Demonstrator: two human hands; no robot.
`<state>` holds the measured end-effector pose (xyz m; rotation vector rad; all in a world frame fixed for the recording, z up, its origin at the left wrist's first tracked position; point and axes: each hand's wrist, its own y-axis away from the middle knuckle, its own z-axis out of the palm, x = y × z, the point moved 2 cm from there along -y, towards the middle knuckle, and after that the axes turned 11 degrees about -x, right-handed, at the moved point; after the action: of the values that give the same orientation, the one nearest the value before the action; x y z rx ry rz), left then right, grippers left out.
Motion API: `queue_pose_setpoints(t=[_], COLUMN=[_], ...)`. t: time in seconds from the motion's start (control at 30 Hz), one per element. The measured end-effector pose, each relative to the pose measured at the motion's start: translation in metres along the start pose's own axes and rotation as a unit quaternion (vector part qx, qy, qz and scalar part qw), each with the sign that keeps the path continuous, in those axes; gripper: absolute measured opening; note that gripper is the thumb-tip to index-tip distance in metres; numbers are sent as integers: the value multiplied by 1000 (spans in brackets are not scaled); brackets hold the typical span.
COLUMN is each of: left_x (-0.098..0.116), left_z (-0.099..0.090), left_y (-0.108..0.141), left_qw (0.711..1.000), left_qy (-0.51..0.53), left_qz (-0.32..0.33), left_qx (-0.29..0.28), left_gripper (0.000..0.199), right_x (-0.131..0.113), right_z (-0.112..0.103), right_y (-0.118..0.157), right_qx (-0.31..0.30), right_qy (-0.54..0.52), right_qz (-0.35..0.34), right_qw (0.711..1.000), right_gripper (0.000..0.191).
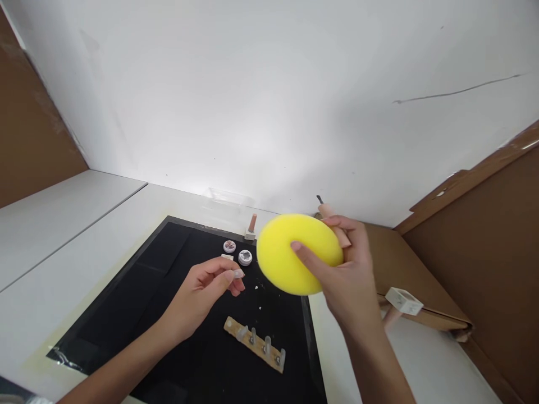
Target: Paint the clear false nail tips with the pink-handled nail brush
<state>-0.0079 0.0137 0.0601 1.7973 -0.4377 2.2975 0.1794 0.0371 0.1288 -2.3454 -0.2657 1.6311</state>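
My right hand (351, 269) grips a round yellow sponge (278, 255), its thumb pressed on the front face. The same hand holds a nail polish brush (332, 221) by its pink cap, dark bristles pointing up and left. My left hand (210, 286) is held in a pinch over the black mat, apart from the sponge. A small pale, shiny piece shows at its fingertips; I cannot tell whether it is a loose false nail. Below, a cardboard strip (252, 345) carries several clear nail tips standing up on it.
Two small round pots (245, 257) sit on the black mat (185, 314). Behind them stands a pink-capped nail polish bottle (250, 233); another bottle (404, 301) is at the right by a cardboard box (391, 258). A clear tray (229, 197) lies against the white back wall.
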Motion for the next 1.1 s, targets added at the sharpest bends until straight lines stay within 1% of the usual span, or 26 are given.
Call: queue_pose_setpoints(t=[0.03, 0.1, 0.17, 0.23, 0.27, 0.33, 0.4, 0.47, 0.6, 0.67, 0.7, 0.77, 0.87, 1.0, 1.1], left_x=[1, 1, 1, 1, 2, 2, 3, 3, 2, 1, 1, 2, 3, 6, 10], left_z=[0, 1, 2, 3, 4, 4, 4, 4, 5, 5, 6, 6, 6, 7, 8], left_y=[0, -1, -1, -2, -3, -3, -3, -3, -2, -2, -1, 0, 2, 5, 6], left_qw=[1000, 1000, 998, 996, 995, 992, 989, 987, 986, 989, 990, 994, 998, 999, 999], left_qy=[8, 29, 54, 80, 92, 115, 136, 147, 150, 139, 130, 108, 67, 14, -16], left_qz=[-4, -9, -16, -27, -33, -45, -50, -53, -56, -46, -38, -22, -3, 25, 37], left_qx=[2, 2, -1, -6, -8, -17, -25, -34, -38, -32, -28, -20, -17, -19, -6], left_gripper=[15, 15, 15, 15, 15, 16, 17, 17, 16, 16, 15, 15, 14, 15, 14], right_x=[3, 13, 25, 39, 46, 57, 60, 54, 20, -1, -9, -20, -25, -24, -25], right_z=[-5, -13, -17, -17, -16, -14, -12, -10, 2, 12, 18, 28, 38, 42, 42], right_y=[-4, -11, -16, -18, -19, -21, -22, -21, -8, 4, 11, 22, 30, 30, 31], right_qx=[-23, -120, -217, -307, -329, -347, -342, -320, -254, -228, -213, -197, -170, -162, -158], right_qy=[20, 87, 193, 276, 289, 306, 315, 320, 310, 253, 239, 240, 224, 198, 182], right_qz=[9, 50, 73, 66, 65, 61, 52, 33, -21, -101, -136, -200, -242, -261, -276], right_qw=[999, 988, 954, 908, 896, 884, 884, 891, 916, 935, 937, 929, 929, 931, 931], right_gripper=[37, 32, 26, 21, 19, 18, 17, 13, 4, 3, 5, 10, 13, 18, 21])
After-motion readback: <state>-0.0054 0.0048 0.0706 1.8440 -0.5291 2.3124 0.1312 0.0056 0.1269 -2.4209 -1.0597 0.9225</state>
